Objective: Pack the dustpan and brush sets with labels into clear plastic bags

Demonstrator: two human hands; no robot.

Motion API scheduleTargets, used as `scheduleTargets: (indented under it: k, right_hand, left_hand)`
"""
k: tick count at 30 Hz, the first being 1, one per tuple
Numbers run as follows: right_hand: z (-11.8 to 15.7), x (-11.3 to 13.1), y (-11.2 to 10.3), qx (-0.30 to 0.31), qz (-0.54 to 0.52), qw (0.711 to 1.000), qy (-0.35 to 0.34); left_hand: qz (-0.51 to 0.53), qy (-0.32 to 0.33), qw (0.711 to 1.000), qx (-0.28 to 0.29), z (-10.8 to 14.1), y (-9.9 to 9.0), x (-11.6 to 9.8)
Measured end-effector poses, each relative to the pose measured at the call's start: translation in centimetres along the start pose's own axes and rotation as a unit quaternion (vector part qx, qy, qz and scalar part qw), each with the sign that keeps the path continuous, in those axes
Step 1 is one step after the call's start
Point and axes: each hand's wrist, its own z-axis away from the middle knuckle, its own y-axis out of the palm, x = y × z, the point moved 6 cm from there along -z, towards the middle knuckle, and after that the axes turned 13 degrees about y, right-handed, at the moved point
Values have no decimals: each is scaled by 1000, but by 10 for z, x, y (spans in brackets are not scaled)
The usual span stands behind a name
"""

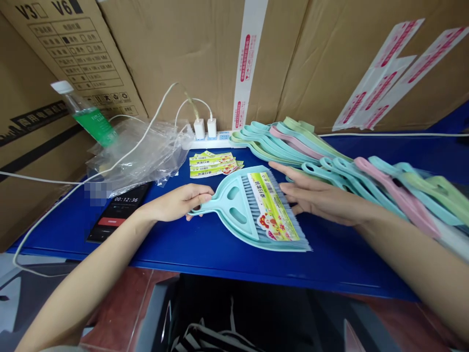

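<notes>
A mint-green brush and dustpan set (236, 208) lies over the blue table, its handle to the left and grey-blue bristles to the right. Across the bristles is a yellow-green printed label (273, 208). My left hand (179, 201) pinches the end of the handle between thumb and fingers. Beside the bristles' upper right edge, my right hand (315, 193) has its fingers spread and grips nothing. Several more labels (212, 165) lie stacked behind the set.
Green, mint and pink handles (293, 142) pile up at the back right. At left are a phone (119, 210), clear plastic bags (146, 151), a tilted green-labelled bottle (93, 122) and a white cable. A power strip (220, 142) stands against the cardboard boxes (205, 54).
</notes>
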Motion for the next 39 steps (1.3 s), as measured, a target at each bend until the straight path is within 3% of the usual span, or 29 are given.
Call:
scheduleTargets:
  k: [5,9,12,14,16,18,20,22,24,29,34,39]
  right_hand:
    - [-5,-7,5,19,-79,996,28]
    - [-5,-7,10,17,-75,996,48]
    - [-3,-5,10,-1,-45,998,31]
    - [-3,-3,8,-11,-35,999,10]
    - [-4,-2,5,-21,-31,999,-11]
    - [-5,-2,2,-33,-32,999,-18]
    - [-7,-4,0,-44,-36,998,-9]
    - [-7,-5,-2,-51,-43,998,2]
    - [-6,-4,-2,-54,-46,997,4]
    - [-5,-5,-4,-55,-27,998,-2]
    - [-10,-10,-6,-35,-55,998,-17]
    - [-10,-10,-10,-42,-66,997,-29]
  left_hand:
    - [17,3,1000,12,-1,3,-1]
    - [13,0,1000,26,-1,5,-1]
    - [-43,15,999,19,-1,3,-1]
    - [-140,23,990,-20,-2,-4,-3]
    - [-297,-6,949,-108,2,-21,-7]
    - [-459,-71,860,-211,12,-40,-14]
    - [-567,-142,765,-270,23,-53,-20]
    - [-618,-205,710,-267,31,-60,-21]
    - [-641,-263,683,-229,35,-63,-16]
    - [-647,-321,674,-153,36,-61,-4]
    - [-649,-250,701,-156,31,-57,-6]
    - [-675,-190,694,-164,28,-54,-13]
